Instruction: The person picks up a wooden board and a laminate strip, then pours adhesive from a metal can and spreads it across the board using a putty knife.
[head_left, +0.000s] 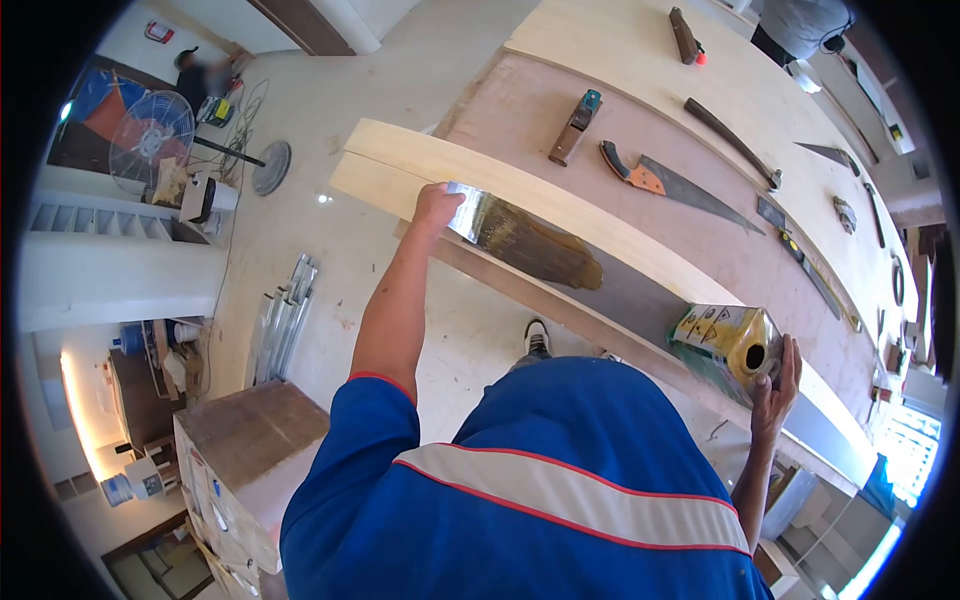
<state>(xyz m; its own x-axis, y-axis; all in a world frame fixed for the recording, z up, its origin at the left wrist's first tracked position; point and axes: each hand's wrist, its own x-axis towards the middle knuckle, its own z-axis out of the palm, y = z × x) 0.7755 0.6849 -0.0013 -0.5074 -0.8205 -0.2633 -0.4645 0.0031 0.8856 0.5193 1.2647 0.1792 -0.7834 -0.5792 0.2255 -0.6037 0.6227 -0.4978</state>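
Note:
My left hand (440, 208) is closed at the shiny left end of a long grey strip (640, 300). Its fingers are partly hidden, and I cannot make out what they grip. Just right of it, a wet brown patch like glue (540, 250) spreads over the strip, streaked near the hand and thicker at its right end. My right hand (778, 388) grips the side of a yellow-green metal can (728, 335), its thumb near the top. The can stands on the strip, a dark round opening in its top. The strip lies along a pale wooden board (400, 165).
On the worktable (500, 115) lie a hand plane (576, 127), an orange-handled handsaw (680, 188), a hammer (735, 140) and other tools. Metal profiles (285, 318) and a wooden box (250, 440) stand left. A fan (152, 138) and another person (190, 80) are farther off.

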